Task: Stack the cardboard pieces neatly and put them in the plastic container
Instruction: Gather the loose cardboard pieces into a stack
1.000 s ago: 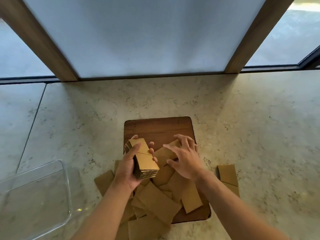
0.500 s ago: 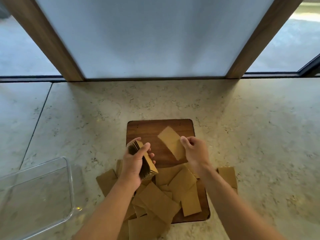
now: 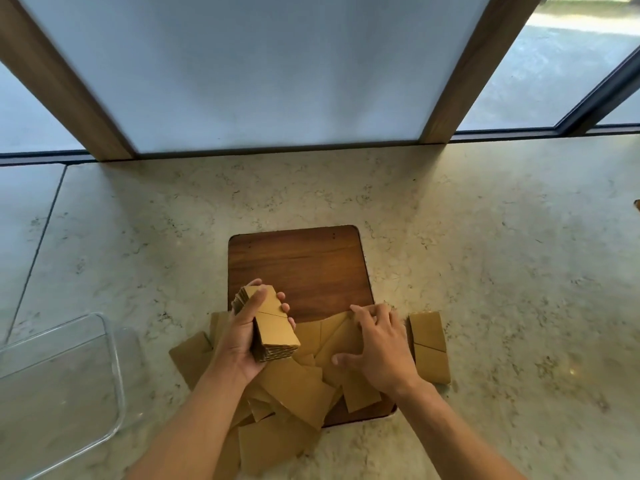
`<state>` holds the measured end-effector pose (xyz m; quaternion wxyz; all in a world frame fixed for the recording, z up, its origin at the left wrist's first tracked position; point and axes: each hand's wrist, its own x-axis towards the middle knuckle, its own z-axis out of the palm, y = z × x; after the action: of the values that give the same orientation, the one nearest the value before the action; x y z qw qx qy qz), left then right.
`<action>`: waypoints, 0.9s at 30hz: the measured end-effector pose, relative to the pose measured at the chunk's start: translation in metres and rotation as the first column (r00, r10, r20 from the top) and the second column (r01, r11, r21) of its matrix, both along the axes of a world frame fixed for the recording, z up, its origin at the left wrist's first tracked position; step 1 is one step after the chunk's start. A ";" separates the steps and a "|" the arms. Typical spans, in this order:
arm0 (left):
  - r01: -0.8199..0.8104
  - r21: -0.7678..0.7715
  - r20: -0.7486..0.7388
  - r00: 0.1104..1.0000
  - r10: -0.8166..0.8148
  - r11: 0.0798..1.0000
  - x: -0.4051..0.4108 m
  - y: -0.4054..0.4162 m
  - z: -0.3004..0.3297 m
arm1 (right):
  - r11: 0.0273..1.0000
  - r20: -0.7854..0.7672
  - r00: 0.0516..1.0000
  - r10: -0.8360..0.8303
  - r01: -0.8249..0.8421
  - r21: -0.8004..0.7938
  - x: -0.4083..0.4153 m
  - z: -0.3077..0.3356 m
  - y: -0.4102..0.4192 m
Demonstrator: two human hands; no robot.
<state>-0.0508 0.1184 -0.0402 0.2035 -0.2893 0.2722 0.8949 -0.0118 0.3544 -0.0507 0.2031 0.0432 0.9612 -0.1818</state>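
Cardboard pieces: matt brown, corrugated edges visible on the held stack. Board: dark wood, smooth, slight sheen. Counter: pale veined stone, polished. Container, lower left: clear glossy plastic. Frame posts: matt wood.

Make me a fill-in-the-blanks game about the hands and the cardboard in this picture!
1. The neat stack of cardboard pieces is held in the ____ hand.
2. The right hand presses flat on loose pieces lying on the wooden ____.
3. The clear plastic container has ____ cardboard inside it.
4. The container sits to the ____ of the board.

Missing words: left; board; no; left
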 end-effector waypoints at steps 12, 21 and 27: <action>0.050 -0.161 0.048 0.998 -0.043 0.986 0.031 0.003 0.017 | 0.501 0.094 0.728 -0.679 0.552 -0.667 -0.009 0.025 0.022; 0.049 -0.328 -0.047 0.997 -0.068 0.943 0.049 0.043 0.025 | -0.164 0.547 0.401 -0.735 0.678 -0.717 0.009 0.041 -0.035; 0.075 -0.376 -0.007 0.996 -0.084 0.924 0.056 0.045 0.023 | 0.073 0.463 0.556 -0.690 0.690 -0.720 0.039 0.038 -0.071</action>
<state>0.0052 0.1636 -0.0169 0.1774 -0.3012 0.4523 0.8205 0.0268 0.2835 -0.0129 0.0843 0.3844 0.5943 -0.7014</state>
